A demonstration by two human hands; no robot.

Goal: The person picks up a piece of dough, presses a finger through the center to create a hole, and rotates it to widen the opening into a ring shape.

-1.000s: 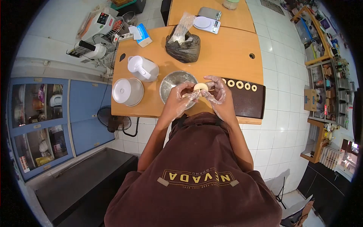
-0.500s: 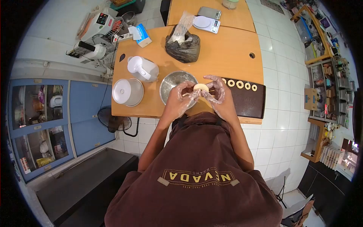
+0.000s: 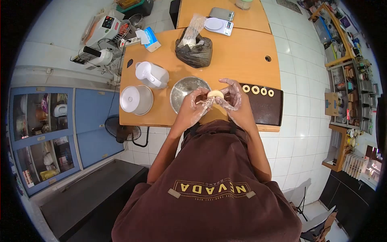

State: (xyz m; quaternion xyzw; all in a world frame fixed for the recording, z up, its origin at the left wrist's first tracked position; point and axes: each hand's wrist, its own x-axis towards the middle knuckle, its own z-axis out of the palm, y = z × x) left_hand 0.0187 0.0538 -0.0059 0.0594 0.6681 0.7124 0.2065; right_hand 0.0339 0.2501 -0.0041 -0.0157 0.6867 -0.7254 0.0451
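Observation:
A pale ring of dough (image 3: 215, 94) is held up between my two hands, near the right rim of a steel bowl (image 3: 177, 97). My left hand (image 3: 194, 105), dusted with flour, pinches the ring's left side with thumb and fingertips. My right hand (image 3: 237, 103), floury too, grips the other side with its thumb while the index finger is raised and curved. What looks like a thin stick shows on both sides of the ring; its middle is hidden. Several shaped dough rings (image 3: 255, 90) lie in a row on the dark baking tray (image 3: 266, 113), right of my right hand.
On the wooden table (image 3: 238, 52) stand a white jug (image 3: 155, 76) and a white lidded tub (image 3: 136, 99) at the left. Farther back are a black plastic bag (image 3: 194, 52), a digital scale (image 3: 219, 26) and a blue tissue box (image 3: 151, 39). A fan (image 3: 123, 128) sits below the table's left edge.
My hands stay in nearly the same place, still holding the dough ring, which has shifted slightly right. My right hand covers a little more of the row on the tray.

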